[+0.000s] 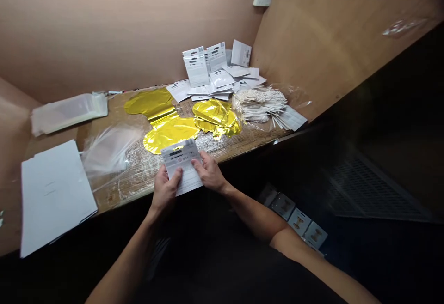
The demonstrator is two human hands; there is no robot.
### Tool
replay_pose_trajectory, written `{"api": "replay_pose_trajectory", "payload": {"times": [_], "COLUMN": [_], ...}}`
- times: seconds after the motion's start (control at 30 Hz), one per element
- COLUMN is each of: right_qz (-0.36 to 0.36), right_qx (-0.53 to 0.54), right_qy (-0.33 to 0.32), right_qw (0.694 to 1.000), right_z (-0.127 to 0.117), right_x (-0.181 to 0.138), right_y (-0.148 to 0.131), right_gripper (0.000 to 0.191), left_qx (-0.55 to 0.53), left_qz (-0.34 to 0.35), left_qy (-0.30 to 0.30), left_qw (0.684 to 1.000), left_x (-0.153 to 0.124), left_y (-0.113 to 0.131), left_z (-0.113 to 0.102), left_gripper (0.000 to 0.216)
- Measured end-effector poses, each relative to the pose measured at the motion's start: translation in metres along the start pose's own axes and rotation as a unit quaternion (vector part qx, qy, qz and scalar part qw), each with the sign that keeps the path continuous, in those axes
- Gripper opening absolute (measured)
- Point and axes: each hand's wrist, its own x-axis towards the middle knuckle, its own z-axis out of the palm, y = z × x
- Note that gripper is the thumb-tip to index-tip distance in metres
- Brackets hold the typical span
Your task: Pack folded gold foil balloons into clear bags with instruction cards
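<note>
My left hand [165, 189] and my right hand [209, 171] both grip a white printed card packet [181, 161] at the front edge of the wooden bench [138, 174]; a bit of gold foil shows at its top. Thumbs press on the packet's face, fingers curl beneath. Just beyond it lie flat gold foil balloons [166, 124] and a crumpled gold foil balloon [217, 117].
A heap of white printed cards [215, 73] leans at the back wall. A bundle of white sticks in plastic [260, 103] lies at the right. Clear bags [69, 112] and loose clear film [107, 151] lie left, with white sheets [55, 193]. Finished packets [298, 223] sit on the dark floor below.
</note>
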Motion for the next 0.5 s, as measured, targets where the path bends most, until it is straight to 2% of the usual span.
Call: {"api": "replay_pose_trajectory", "payload": {"times": [0.03, 0.1, 0.17, 0.2, 0.27, 0.3, 0.4, 0.5], "right_qz": [-0.018, -0.059, -0.081, -0.067, 0.002, 0.034, 0.102, 0.115], "right_qx": [-0.041, -0.140, -0.252, -0.310, -0.416, -0.459, -0.540, -0.560], "right_qy": [0.004, 0.059, 0.212, 0.255, 0.258, 0.250, 0.192, 0.154], "right_qw": [0.999, 0.987, 0.941, 0.914, 0.872, 0.852, 0.813, 0.806], "right_z": [-0.016, -0.067, -0.133, -0.166, -0.219, -0.236, -0.256, -0.258], "right_x": [0.013, 0.044, 0.079, 0.098, 0.133, 0.148, 0.180, 0.191], "right_y": [-0.001, -0.007, -0.016, -0.019, -0.023, -0.023, -0.016, -0.009], "right_gripper": [0.030, 0.033, 0.036, 0.034, 0.029, 0.027, 0.026, 0.030], "left_qx": [-0.009, -0.030, -0.047, -0.053, -0.060, -0.064, -0.078, -0.091], "left_qz": [0.000, -0.004, -0.036, -0.057, -0.090, -0.102, -0.125, -0.142], "left_qy": [0.011, 0.045, 0.055, 0.052, 0.041, 0.037, 0.023, 0.014], "left_qw": [1.000, 0.999, 0.997, 0.996, 0.993, 0.992, 0.989, 0.986], "left_x": [0.000, 0.003, 0.009, 0.012, 0.016, 0.016, 0.016, 0.014], "left_y": [-0.001, 0.003, 0.011, 0.015, 0.021, 0.023, 0.021, 0.018], "left_z": [0.002, 0.000, -0.008, -0.011, -0.015, -0.015, -0.008, -0.004], "left_gripper": [0.066, 0.062, 0.057, 0.054, 0.048, 0.046, 0.039, 0.033]}}
